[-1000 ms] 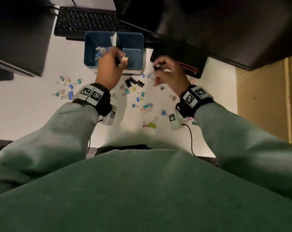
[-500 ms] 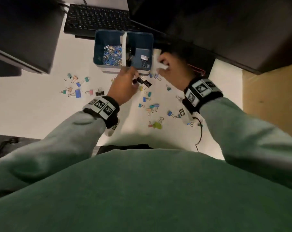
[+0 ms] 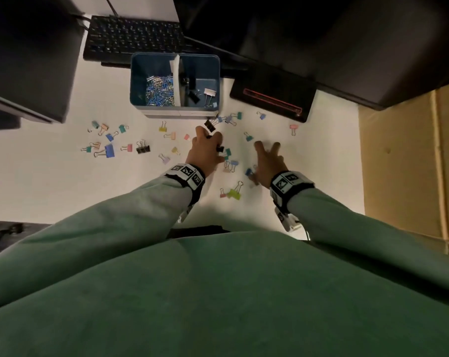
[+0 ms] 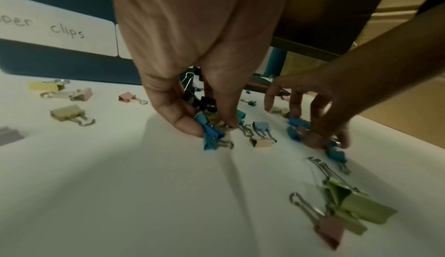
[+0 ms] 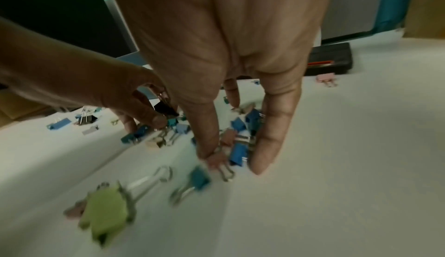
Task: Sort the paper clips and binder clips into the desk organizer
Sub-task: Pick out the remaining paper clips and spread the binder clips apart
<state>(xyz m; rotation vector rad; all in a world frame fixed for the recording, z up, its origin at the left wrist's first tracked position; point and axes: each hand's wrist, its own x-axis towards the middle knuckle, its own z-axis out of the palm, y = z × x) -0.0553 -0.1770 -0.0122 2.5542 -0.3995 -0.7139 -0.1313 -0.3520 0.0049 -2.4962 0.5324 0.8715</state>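
Observation:
The blue desk organizer (image 3: 137, 81) stands at the back of the white desk; its left compartment holds paper clips (image 3: 160, 91), its right one several binder clips (image 3: 209, 92). Coloured binder clips lie scattered in front of it. My left hand (image 3: 213, 150) (image 4: 211, 128) is down on the desk and pinches a bunch of small clips, teal, blue (image 4: 209, 137) and black (image 5: 166, 109). Just to its right, my right hand (image 3: 259, 163) (image 5: 233, 158) closes its fingertips (image 5: 262, 152) around blue (image 5: 238, 152) and pink (image 5: 215, 159) clips that still lie on the desk.
A green and a pink clip (image 3: 232, 193) lie near my body between the wrists. More clips sit at the left (image 3: 110, 148). A black keyboard (image 3: 133, 37) is behind the organizer, a black case (image 3: 272, 96) to its right, a cardboard box (image 3: 409, 161) at the far right.
Both hands left the organizer's rim and came down toward me onto the loose clips. A white binder clip now lies in the right compartment.

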